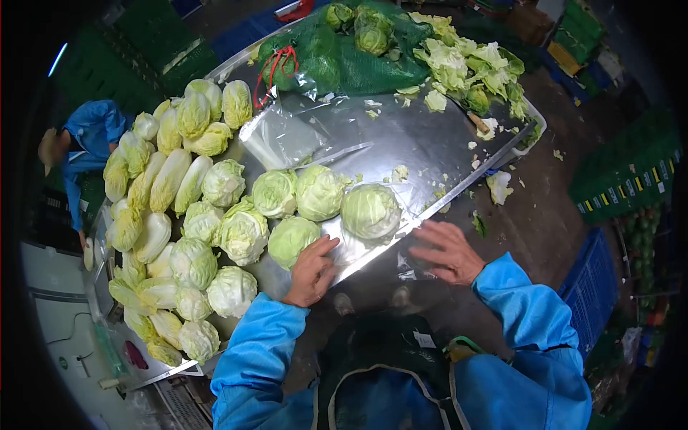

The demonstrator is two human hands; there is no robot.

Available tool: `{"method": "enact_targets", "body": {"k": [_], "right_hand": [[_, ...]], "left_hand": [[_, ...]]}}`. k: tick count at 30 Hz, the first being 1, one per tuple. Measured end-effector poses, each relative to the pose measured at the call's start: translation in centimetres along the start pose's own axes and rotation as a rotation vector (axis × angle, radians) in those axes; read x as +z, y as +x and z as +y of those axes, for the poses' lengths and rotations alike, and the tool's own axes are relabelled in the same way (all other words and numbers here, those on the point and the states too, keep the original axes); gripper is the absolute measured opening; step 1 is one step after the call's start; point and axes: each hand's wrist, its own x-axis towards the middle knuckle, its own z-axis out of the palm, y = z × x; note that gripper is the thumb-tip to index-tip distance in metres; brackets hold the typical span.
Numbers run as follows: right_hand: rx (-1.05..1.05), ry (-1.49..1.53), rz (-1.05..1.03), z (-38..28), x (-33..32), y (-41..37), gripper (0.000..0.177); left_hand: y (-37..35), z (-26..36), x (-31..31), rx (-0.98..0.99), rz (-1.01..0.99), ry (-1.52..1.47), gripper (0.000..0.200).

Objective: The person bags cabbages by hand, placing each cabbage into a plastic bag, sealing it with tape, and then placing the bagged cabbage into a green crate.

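Observation:
A round cabbage (370, 213) sits at the front edge of the metal table (430, 154), with a glossy clear plastic film (351, 251) showing beneath and in front of it. My left hand (313, 271) is just to its lower left, fingers loosely bent and apart from the cabbage, close to another green cabbage (292, 242). To the right, beyond the table edge, my right hand (449, 252) has its fingers spread. Its fingertips are near the film's corner; whether they touch it cannot be seen. Neither hand visibly holds anything.
Several round cabbages (244, 231) and napa cabbages (170, 180) crowd the left side. A stack of clear plastic bags (287, 136) lies behind. Further back are a green mesh sack (330, 61), loose trimmed leaves (459, 64) and a knife handle (479, 123). A co-worker (93, 136) bends at far left.

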Motion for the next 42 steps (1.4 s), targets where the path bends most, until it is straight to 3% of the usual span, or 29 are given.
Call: {"method": "enact_targets", "body": {"k": [1,2,3,5,7,8,9,10,11,13,14,15,17,19,24,28,32,35,37,41,42], "right_hand": [[-0.095,0.093,-0.031,0.1,0.3,0.4,0.043],[-0.024,0.27,-0.015,0.3,0.3,0.8,0.025],[-0.033,0.271,-0.007,0.8,0.3,1.2,0.025],[0.354,0.833,0.288,2.4,0.2,2.4,0.025],[0.432,0.741,0.453,4.5,-0.9,5.3,0.037],[0.434,0.86,0.538,5.2,-1.1,7.1,0.038],[0.433,0.979,0.621,5.9,-1.3,8.4,0.04],[0.426,0.976,0.62,6.8,-1.5,9.1,0.04],[0.442,1.067,0.633,7.7,-1.5,9.6,0.04],[0.474,1.166,0.638,8.0,-0.8,9.1,0.041],[0.621,1.171,0.572,7.6,-0.1,7.9,0.04],[0.758,1.169,0.504,7.2,0.6,6.9,0.04],[0.829,1.172,0.565,7.1,4.7,4.7,0.041],[0.853,1.304,0.532,3.7,4.5,4.2,0.042],[0.903,1.248,0.448,1.1,6.7,2.3,0.041],[0.951,1.21,0.494,0.1,8.0,1.1,0.039],[1.033,1.26,0.569,0.0,8.7,0.7,0.038],[1.05,1.322,0.586,0.1,10.6,0.7,0.035],[1.138,1.38,0.639,-0.3,11.2,1.5,0.032],[1.117,1.269,0.586,-0.5,11.0,2.0,0.031],[1.122,1.255,0.582,-0.5,11.1,2.4,0.032]], "left_hand": [[0.2,-0.1,-0.2,-0.006,-0.027,-0.005,0.011],[0.3,-0.4,-0.4,-0.004,-0.027,0.006,0.011],[0.7,-0.6,-0.6,-0.058,0.023,-0.072,0.007],[2.5,-1.1,-0.8,-0.093,0.077,-0.142,0.004],[7.2,0.2,-0.7,-0.265,0.256,-0.185,0.013],[8.8,-0.7,-0.1,-0.258,0.26,-0.183,0.013],[10.4,-2.0,0.7,-0.358,0.36,-0.372,0.018],[11.8,-2.3,1.1,-0.457,0.457,-0.563,0.023],[12.5,-2.2,1.3,-0.456,0.461,-0.563,0.023],[13.1,-0.5,1.3,-0.59,0.503,-0.833,0.025],[11.0,-0.1,2.1,-0.738,0.524,-0.71,0.024],[8.9,-0.4,2.8,-0.744,0.524,-0.707,0.024],[5.3,-1.2,4.0,-0.801,0.59,-0.595,0.024],[3.2,0.5,4.2,-0.886,0.583,-0.649,0.025],[-1.4,2.5,6.6,-1.036,0.565,-0.648,0.028],[-2.9,3.9,7.7,-0.91,0.594,-0.564,0.03],[-1.9,4.8,8.0,-0.916,0.621,-0.495,0.03],[-2.0,3.9,9.1,-0.972,0.529,-0.486,0.029],[-1.9,3.0,9.6,-0.834,0.58,-0.369,0.028],[-1.7,2.5,8.4,-0.815,0.537,-0.289,0.015],[-1.2,2.9,7.7,-0.773,0.478,-0.114,0.011]]}}
